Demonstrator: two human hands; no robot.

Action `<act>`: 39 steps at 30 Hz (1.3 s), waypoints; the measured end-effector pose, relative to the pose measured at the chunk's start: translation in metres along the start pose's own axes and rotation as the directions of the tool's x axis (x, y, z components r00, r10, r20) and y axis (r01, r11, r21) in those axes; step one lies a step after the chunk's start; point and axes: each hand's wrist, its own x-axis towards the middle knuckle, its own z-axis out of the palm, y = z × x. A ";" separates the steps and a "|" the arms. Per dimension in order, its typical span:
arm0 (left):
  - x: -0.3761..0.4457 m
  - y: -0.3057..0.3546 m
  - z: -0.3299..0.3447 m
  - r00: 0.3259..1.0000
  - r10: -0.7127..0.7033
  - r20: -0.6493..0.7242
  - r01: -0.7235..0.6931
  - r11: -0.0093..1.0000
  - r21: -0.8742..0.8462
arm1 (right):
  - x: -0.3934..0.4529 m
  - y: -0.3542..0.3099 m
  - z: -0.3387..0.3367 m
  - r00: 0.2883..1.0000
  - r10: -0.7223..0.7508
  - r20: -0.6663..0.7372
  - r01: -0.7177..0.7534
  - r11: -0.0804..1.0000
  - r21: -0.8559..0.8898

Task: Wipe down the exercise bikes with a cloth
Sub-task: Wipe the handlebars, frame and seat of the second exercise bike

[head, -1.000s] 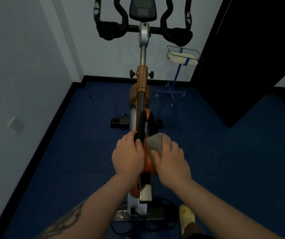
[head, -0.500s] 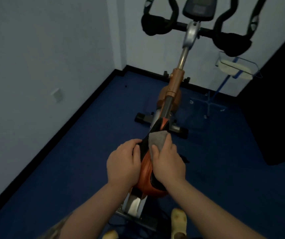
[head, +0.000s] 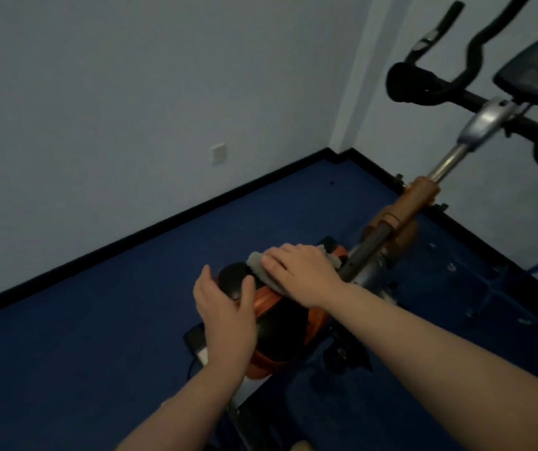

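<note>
Exercise bike (head: 401, 219): orange and black frame, set diagonally on a dark blue floor (head: 98, 320), running from the lower centre of the view up to the right; seen from above and behind. Saddle (head: 280, 323): black with orange trim, at centre, its rounded black end pointed up and left. Cloth (head: 262, 271): grey, small, laid over the upper part of the saddle beside the black frame tube; only its edges are seen around the hand covering it. Right hand (head: 300, 271): laid flat, palm down, on the cloth, fingers extended leftward and pressed onto it; no curl of the fingers round the cloth is shown. Left hand (head: 225, 314): spread wide, fingers straight, thumb set apart, cupped against the left flank of the saddle just below the black end; nothing is gripped by it, and whether the palm is fully in contact cannot be told. Both forearms are bare and enter from the lower edge. Handlebars (head: 440, 79): black, curved, padded at the elbow rests, at upper right, somewhat blurred. Console (head: 534, 73): dark, mounted above a silver stem (head: 489, 120), which passes into an orange post (head: 419, 198). Walls (head: 131, 92): pale, meeting in a corner, edged by a black skirting board (head: 163, 224). Wall plate (head: 219, 153): white, square, low on the left wall.
</note>
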 end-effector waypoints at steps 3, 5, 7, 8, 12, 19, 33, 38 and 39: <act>-0.025 -0.005 0.005 0.994 -0.093 0.066 0.092 0.996 0.006 | 0.013 0.017 -0.014 0.965 -0.095 0.244 0.072 0.992 0.102; -0.029 -0.008 0.005 0.980 -0.165 0.108 0.170 0.985 -0.033 | 0.018 0.036 -0.020 0.948 -0.058 0.313 0.039 0.997 0.068; -0.028 -0.009 0.002 0.969 -0.193 0.152 0.209 0.973 -0.093 | 0.021 0.040 -0.020 0.957 -0.006 0.288 0.021 0.999 -0.048; -0.027 -0.009 0.000 0.966 -0.191 0.172 0.211 0.972 -0.105 | 0.022 0.034 -0.017 0.961 -0.007 0.278 0.037 0.994 -0.106; -0.023 -0.009 -0.003 0.950 -0.245 0.194 0.251 0.968 -0.010 | 0.029 -0.006 -0.004 0.965 -0.069 0.253 0.086 0.995 -0.054; -0.014 -0.012 -0.010 0.932 -0.240 0.271 0.245 0.969 0.017 | 0.029 -0.046 -0.003 0.899 -0.349 0.263 0.292 0.927 0.234; -0.028 -0.009 -0.008 0.964 -0.205 0.170 0.189 0.976 0.110 | 0.054 -0.062 -0.005 0.764 -0.487 0.424 0.437 0.873 0.216; -0.025 -0.009 -0.008 0.950 -0.273 0.150 0.256 0.959 0.123 | 0.074 -0.071 -0.004 0.847 -0.231 0.479 0.139 0.965 0.220; -0.025 -0.009 -0.008 0.946 -0.286 0.153 0.269 0.955 0.124 | 0.082 -0.078 -0.002 0.850 -0.140 0.508 0.062 0.984 0.167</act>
